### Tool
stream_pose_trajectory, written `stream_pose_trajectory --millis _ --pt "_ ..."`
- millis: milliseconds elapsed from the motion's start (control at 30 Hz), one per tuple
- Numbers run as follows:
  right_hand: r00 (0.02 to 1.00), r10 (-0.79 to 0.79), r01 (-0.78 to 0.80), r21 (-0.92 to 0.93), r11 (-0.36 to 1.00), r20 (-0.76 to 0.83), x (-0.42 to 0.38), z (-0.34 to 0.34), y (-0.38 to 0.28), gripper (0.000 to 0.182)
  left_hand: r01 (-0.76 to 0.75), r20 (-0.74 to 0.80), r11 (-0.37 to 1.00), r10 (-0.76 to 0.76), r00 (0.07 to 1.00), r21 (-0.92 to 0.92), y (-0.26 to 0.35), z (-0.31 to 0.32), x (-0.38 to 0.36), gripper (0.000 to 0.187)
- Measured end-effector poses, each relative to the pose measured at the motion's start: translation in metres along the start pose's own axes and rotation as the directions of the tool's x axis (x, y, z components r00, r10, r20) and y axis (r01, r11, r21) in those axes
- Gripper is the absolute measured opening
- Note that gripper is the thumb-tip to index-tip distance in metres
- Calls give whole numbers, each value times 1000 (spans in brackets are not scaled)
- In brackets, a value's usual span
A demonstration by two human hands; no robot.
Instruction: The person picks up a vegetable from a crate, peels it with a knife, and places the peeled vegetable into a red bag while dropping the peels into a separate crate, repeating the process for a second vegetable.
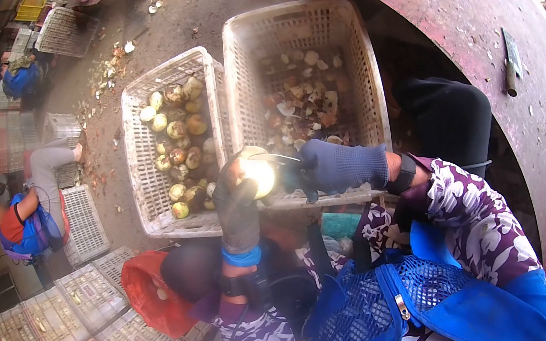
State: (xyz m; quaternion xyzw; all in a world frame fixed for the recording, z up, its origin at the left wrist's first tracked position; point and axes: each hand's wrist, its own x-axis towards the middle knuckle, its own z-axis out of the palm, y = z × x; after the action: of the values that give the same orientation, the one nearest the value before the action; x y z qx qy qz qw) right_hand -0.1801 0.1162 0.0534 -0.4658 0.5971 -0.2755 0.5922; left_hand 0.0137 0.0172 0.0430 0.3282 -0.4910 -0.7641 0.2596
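Note:
My left hand point(235, 201), in a dirty glove with a blue band at the wrist, is closed round a pale, brightly lit onion point(257, 175). On its right, my right hand point(322, 167) in a blue-grey glove is closed on a knife, whose thin blade point(283, 157) reaches over the top of the onion. Both hands are above the near edge of two crates. The left white crate point(137, 159) holds several round onions point(176, 130). Peel and scraps point(305, 99) lie at the bottom of the right crate point(373, 78).
A pinkish table point(471, 35) with a knife point(511, 64) on it stands at the right. A red bucket point(154, 294) sits near my left forearm. Stacked crates point(98, 302) fill the lower left. A seated person point(30, 221) and another person point(22, 77) are at the left.

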Motion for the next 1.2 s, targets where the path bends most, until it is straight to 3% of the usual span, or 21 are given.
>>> stream_pose_trajectory --millis 33,133,167,233,267,400,567,600,700,800,900,1000,1100,1200 --pt "994 94 -98 98 990 53 -5 -4 -8 14 -3 -27 1000 3 1000 5 -1 -3 2 51" --pt "1000 16 -13 254 967 -10 -3 -1 7 12 3 -53 1000 -2 999 17 -2 -22 8 53" --pt "987 -91 120 244 962 -129 4 4 13 13 16 -39 1000 -16 999 -2 -3 -23 7 50" --pt "886 -283 368 186 911 -367 14 11 18 17 54 3 998 -54 999 -37 -5 -17 5 45" --pt "852 -349 411 86 908 -390 16 10 22 25 59 18 998 -59 998 17 -6 -11 6 48" --pt "809 -459 466 -75 881 -367 14 5 15 32 51 60 982 -63 996 179 -7 2 5 53" --pt "780 -534 466 -268 843 -327 15 2 17 16 46 62 928 -74 995 370 -12 -6 5 55" --pt "763 -553 467 -305 830 -335 15 3 20 13 49 125 926 -103 987 374 -3 3 5 57" --pt "814 -424 538 239 808 -398 21 11 24 14 64 161 992 -81 984 112 -7 6 7 63" --pt "842 -314 486 362 795 -439 20 11 20 16 56 139 995 -67 988 84 -5 6 7 64" --pt "855 -291 441 306 844 -429 19 8 21 16 32 72 998 -28 997 -53 -9 12 7 64" --pt "808 -369 500 202 842 -459 24 10 25 18 7 50 1000 -8 999 23 -17 6 6 58" --pt "881 -259 434 456 777 -397 17 11 19 17 -3 22 1000 3 1000 -2 -15 10 8 54" --pt "912 -136 340 527 779 -388 10 3 7 16 8 70 997 -3 998 -75 -9 8 11 56"
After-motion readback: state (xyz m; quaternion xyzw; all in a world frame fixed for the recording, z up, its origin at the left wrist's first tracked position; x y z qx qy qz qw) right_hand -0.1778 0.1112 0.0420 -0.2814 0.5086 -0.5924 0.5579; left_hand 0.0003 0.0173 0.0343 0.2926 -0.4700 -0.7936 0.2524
